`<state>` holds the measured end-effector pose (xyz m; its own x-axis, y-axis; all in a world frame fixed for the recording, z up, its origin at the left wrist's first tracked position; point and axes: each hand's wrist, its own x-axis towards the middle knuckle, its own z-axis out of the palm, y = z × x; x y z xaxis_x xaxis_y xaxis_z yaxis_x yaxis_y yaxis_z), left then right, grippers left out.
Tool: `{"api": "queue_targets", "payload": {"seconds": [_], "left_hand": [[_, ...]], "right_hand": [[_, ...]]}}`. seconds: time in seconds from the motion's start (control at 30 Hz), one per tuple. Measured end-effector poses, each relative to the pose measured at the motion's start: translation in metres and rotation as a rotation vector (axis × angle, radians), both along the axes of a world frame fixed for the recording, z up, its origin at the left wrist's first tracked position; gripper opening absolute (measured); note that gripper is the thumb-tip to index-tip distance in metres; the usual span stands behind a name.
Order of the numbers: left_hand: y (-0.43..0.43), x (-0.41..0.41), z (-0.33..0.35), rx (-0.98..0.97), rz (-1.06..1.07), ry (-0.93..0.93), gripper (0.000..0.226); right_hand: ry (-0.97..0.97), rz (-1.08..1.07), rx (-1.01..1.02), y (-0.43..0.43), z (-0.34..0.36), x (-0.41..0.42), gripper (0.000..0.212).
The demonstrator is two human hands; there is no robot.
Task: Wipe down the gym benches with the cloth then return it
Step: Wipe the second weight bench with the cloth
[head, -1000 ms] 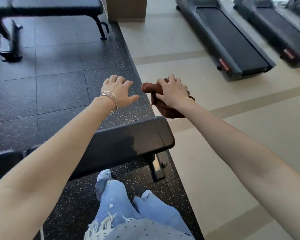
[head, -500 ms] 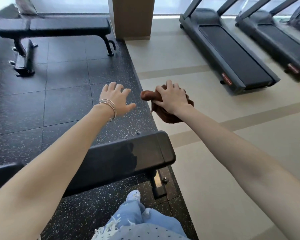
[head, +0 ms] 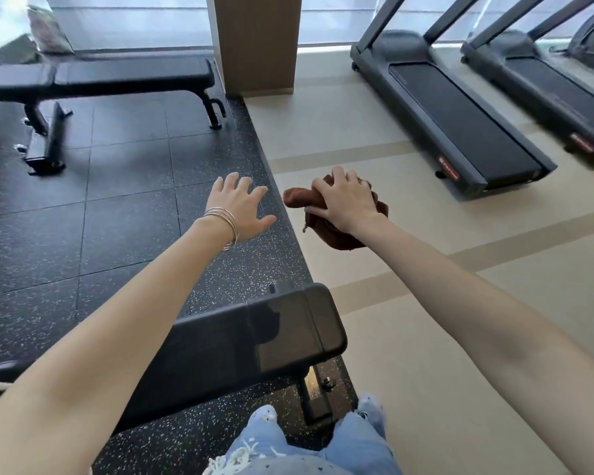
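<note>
While you carry the cloth (head: 340, 240) in your right hand (head: 348, 200), fingers curled over the top and pinching it into a loose wad, it hangs in the air above the pale floor (head: 460, 303). It is just right of the edge of the black rubber mat (head: 117, 200) and touches neither bench. Your left hand (head: 242, 207) is empty, palm down with the fingers spread and bangles (head: 223, 224) on the wrist; it is just left of the cloth but apart from it. The near bench (head: 254, 341) lies under your forearms, and the far bench (head: 117, 77) stands at the far left beside the pillar (head: 258, 42). Two treadmills (head: 460, 125) sit well off to the right and are no part of this job. Nothing shows whether either bench has been wiped, so judge that yourself before you move on. A wad cleans badly, so use your free hand to open the cloth and fold it into a flat pad before it meets the padding. Lay it at one end of the bench and press with a flat palm. Draw it along the length in overlapping passes, and take in the seam between the pads and the side edges. Steady the bench with your left hand if it shifts. Mind the step where the mat meets the floor.
</note>
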<state>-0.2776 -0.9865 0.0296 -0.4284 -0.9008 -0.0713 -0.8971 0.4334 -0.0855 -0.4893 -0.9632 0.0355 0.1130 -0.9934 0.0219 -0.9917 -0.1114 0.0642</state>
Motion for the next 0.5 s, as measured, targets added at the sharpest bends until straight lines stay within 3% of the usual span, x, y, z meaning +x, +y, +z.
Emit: {"api": "queue_targets", "payload": {"seconds": [0.23,0.5], "left_hand": [[-0.012,-0.056,-0.014,-0.022,0.074,-0.002,0.069],[-0.009,-0.174,-0.012,-0.025,0.228,0.027,0.068]], "right_hand": [[0.04,0.102,-0.013,-0.025,-0.007,-0.06,0.046],[0.071,0.259,-0.029,-0.043,0.001,-0.177,0.048]]}}
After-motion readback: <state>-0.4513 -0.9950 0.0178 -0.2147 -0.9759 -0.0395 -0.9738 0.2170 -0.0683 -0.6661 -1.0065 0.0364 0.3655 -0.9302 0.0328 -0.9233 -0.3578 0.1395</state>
